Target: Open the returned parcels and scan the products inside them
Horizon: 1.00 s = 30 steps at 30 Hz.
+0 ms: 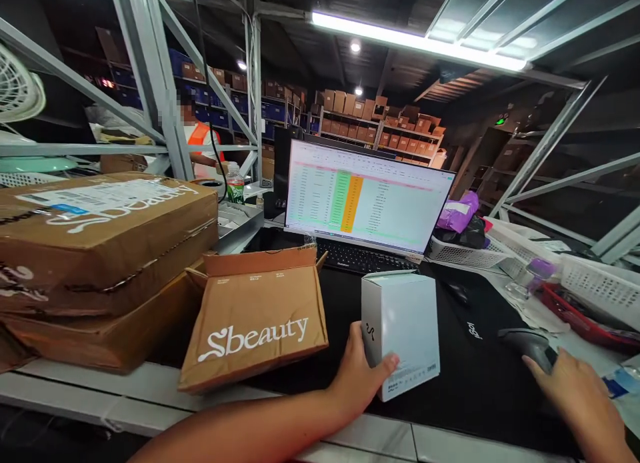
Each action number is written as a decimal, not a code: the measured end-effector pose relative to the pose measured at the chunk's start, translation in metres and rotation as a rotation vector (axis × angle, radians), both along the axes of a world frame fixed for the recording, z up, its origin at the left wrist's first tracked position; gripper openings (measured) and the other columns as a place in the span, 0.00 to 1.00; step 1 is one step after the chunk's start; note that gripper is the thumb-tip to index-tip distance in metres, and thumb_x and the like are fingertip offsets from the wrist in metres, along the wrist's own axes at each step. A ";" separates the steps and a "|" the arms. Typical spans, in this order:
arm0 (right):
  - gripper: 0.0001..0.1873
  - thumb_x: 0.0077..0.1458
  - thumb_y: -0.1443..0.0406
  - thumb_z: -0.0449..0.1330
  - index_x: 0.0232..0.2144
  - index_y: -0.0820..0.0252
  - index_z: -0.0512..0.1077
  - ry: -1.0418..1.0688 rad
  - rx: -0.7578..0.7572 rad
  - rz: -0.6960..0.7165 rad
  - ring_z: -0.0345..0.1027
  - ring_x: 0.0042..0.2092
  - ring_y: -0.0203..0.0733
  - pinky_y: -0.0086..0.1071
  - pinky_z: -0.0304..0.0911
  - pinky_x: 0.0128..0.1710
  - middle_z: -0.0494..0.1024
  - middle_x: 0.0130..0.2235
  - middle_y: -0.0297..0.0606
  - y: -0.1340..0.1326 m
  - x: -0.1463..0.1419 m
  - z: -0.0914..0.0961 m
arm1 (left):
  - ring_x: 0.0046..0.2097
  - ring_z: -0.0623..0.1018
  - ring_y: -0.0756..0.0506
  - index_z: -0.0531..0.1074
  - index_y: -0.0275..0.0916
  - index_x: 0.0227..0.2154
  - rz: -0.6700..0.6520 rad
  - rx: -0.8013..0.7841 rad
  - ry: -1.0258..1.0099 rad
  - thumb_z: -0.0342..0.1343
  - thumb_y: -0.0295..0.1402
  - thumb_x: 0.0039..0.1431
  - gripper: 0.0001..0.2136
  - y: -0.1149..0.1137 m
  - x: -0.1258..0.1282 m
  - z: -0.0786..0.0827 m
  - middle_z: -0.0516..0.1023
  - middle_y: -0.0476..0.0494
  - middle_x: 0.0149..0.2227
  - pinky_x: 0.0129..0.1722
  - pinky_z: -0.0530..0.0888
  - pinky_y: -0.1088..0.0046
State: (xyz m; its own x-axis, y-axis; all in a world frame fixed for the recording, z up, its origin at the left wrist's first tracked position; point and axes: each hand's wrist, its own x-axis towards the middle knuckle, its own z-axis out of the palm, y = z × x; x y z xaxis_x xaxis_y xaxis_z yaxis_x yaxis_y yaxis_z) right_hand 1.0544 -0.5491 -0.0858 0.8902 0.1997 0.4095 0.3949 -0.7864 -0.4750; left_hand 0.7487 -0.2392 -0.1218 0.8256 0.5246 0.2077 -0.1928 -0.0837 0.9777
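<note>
My left hand [361, 369] grips a small white box [411, 329] by its lower left side, thumb across the front face. The box stands upright on the black desk mat, with small print near its bottom edge. At the right, my right hand [583, 389] is closed around the handle of a grey barcode scanner [533, 346]; part of the grip is hidden by the hand. Left of the white box sits an open brown "Sbeauty" carton [260, 309], its top flap raised and its inside out of sight.
Larger brown cartons [110, 243] are stacked at the left. A monitor [367, 196] with a spreadsheet stands behind a keyboard [350, 256]; a mouse [457, 293] lies to the right. White baskets [603, 283] and a red tray [585, 316] line the right side. A person in an orange vest [200, 137] is beyond.
</note>
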 end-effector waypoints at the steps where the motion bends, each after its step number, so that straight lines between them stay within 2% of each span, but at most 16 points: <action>1: 0.37 0.43 0.41 0.62 0.47 0.61 0.72 0.021 0.024 0.024 0.67 0.54 0.81 0.69 0.61 0.54 0.75 0.46 0.68 0.009 -0.021 0.001 | 0.56 0.70 0.36 0.58 0.39 0.51 -0.028 -0.020 -0.041 0.61 0.52 0.53 0.30 0.001 0.000 -0.002 0.70 0.34 0.54 0.57 0.66 0.59; 2: 0.42 0.44 0.39 0.61 0.54 0.60 0.68 0.109 0.101 0.127 0.66 0.58 0.75 0.64 0.61 0.57 0.73 0.53 0.66 0.018 -0.044 0.000 | 0.56 0.70 0.37 0.59 0.39 0.51 -0.068 -0.045 -0.087 0.60 0.54 0.54 0.30 0.001 0.000 -0.003 0.71 0.35 0.53 0.57 0.67 0.60; 5: 0.57 0.40 0.33 0.61 0.66 0.52 0.55 0.559 0.406 0.667 0.64 0.63 0.65 0.54 0.66 0.57 0.64 0.65 0.56 0.046 -0.116 -0.013 | 0.56 0.71 0.37 0.61 0.40 0.52 -0.232 -0.111 -0.205 0.60 0.57 0.53 0.32 0.000 -0.001 -0.005 0.71 0.38 0.53 0.56 0.69 0.61; 6: 0.59 0.38 0.32 0.62 0.66 0.51 0.56 0.637 0.447 0.768 0.63 0.63 0.65 0.52 0.66 0.57 0.64 0.66 0.54 0.053 -0.136 -0.018 | 0.56 0.71 0.37 0.61 0.39 0.52 -0.293 -0.119 -0.230 0.60 0.58 0.53 0.33 -0.001 -0.002 -0.005 0.71 0.38 0.53 0.55 0.70 0.61; 7: 0.58 0.37 0.32 0.63 0.65 0.51 0.59 0.670 0.456 0.810 0.64 0.63 0.64 0.51 0.66 0.57 0.66 0.65 0.52 0.059 -0.154 -0.022 | 0.56 0.71 0.37 0.62 0.39 0.53 -0.348 -0.109 -0.244 0.61 0.59 0.52 0.35 -0.002 -0.004 -0.004 0.71 0.38 0.53 0.55 0.70 0.61; 8: 0.55 0.37 0.34 0.65 0.63 0.52 0.63 0.659 0.445 0.793 0.65 0.61 0.64 0.50 0.66 0.57 0.69 0.63 0.51 0.062 -0.168 -0.026 | 0.56 0.71 0.38 0.62 0.39 0.54 -0.393 -0.084 -0.251 0.61 0.60 0.51 0.36 -0.003 -0.005 -0.002 0.71 0.38 0.53 0.55 0.70 0.62; 10: 0.46 0.37 0.39 0.69 0.55 0.56 0.72 0.590 0.416 0.674 0.70 0.56 0.64 0.50 0.67 0.56 0.77 0.55 0.51 0.065 -0.187 -0.030 | 0.56 0.71 0.37 0.61 0.38 0.56 -0.472 -0.004 -0.236 0.61 0.61 0.50 0.39 -0.003 -0.009 0.003 0.71 0.37 0.54 0.56 0.70 0.61; 12: 0.41 0.35 0.43 0.71 0.49 0.59 0.76 0.568 0.430 0.570 0.74 0.50 0.65 0.53 0.70 0.52 0.81 0.48 0.50 0.061 -0.198 -0.031 | 0.59 0.71 0.36 0.59 0.37 0.60 -0.545 0.081 -0.196 0.61 0.61 0.51 0.42 -0.002 -0.014 0.009 0.71 0.35 0.57 0.58 0.69 0.60; 15: 0.41 0.33 0.45 0.72 0.48 0.59 0.75 0.606 0.597 0.470 0.75 0.47 0.64 0.52 0.71 0.48 0.82 0.46 0.48 0.049 -0.208 -0.033 | 0.60 0.71 0.35 0.58 0.36 0.64 -0.637 0.204 -0.126 0.60 0.59 0.53 0.43 0.000 -0.019 0.016 0.70 0.33 0.60 0.59 0.69 0.58; 17: 0.39 0.38 0.46 0.71 0.50 0.58 0.73 0.626 0.743 0.392 0.75 0.50 0.63 0.49 0.71 0.49 0.81 0.48 0.48 0.037 -0.216 -0.037 | 0.57 0.73 0.35 0.61 0.37 0.64 -0.674 0.320 -0.088 0.57 0.58 0.57 0.39 0.001 -0.021 0.016 0.72 0.33 0.59 0.57 0.71 0.59; 19: 0.37 0.42 0.47 0.71 0.51 0.56 0.71 0.645 0.821 0.323 0.73 0.54 0.61 0.48 0.70 0.51 0.80 0.51 0.47 0.023 -0.224 -0.041 | 0.53 0.76 0.37 0.63 0.37 0.63 -0.694 0.432 -0.062 0.54 0.54 0.61 0.34 0.001 -0.020 0.012 0.74 0.34 0.57 0.53 0.73 0.60; 23: 0.39 0.39 0.49 0.73 0.53 0.54 0.70 0.596 0.841 0.247 0.72 0.55 0.62 0.49 0.70 0.53 0.79 0.53 0.47 -0.009 -0.241 -0.047 | 0.53 0.76 0.39 0.64 0.38 0.62 -0.583 0.612 -0.034 0.57 0.44 0.61 0.28 0.001 -0.018 0.009 0.73 0.34 0.57 0.55 0.73 0.58; 27: 0.43 0.37 0.53 0.76 0.55 0.52 0.68 0.426 0.911 0.195 0.69 0.58 0.58 0.47 0.66 0.57 0.76 0.56 0.45 -0.044 -0.272 -0.047 | 0.58 0.73 0.38 0.72 0.41 0.54 -0.399 0.702 -0.138 0.59 0.38 0.59 0.20 -0.004 -0.020 0.024 0.73 0.36 0.57 0.62 0.67 0.57; 29: 0.47 0.33 0.54 0.77 0.55 0.52 0.66 0.375 0.920 0.189 0.68 0.59 0.57 0.46 0.65 0.58 0.75 0.56 0.46 -0.057 -0.290 -0.047 | 0.59 0.73 0.37 0.71 0.41 0.55 -0.393 0.644 -0.136 0.63 0.39 0.55 0.24 -0.016 -0.024 0.031 0.72 0.35 0.58 0.63 0.67 0.55; 30: 0.49 0.30 0.54 0.78 0.55 0.53 0.66 0.379 0.921 0.205 0.68 0.58 0.58 0.46 0.65 0.58 0.75 0.56 0.46 -0.061 -0.298 -0.048 | 0.60 0.72 0.35 0.69 0.42 0.58 -0.424 0.603 -0.116 0.67 0.40 0.50 0.31 -0.025 -0.028 0.032 0.72 0.35 0.59 0.63 0.66 0.54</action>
State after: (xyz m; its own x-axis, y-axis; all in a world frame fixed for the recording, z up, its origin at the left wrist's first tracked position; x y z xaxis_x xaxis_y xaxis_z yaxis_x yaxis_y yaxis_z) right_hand 0.7562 -0.6105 -0.1333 0.9774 0.1122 0.1792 0.1788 0.0138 -0.9838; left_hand 0.7209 -0.2642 -0.0901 0.8873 -0.0665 0.4563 -0.4265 -0.4944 0.7574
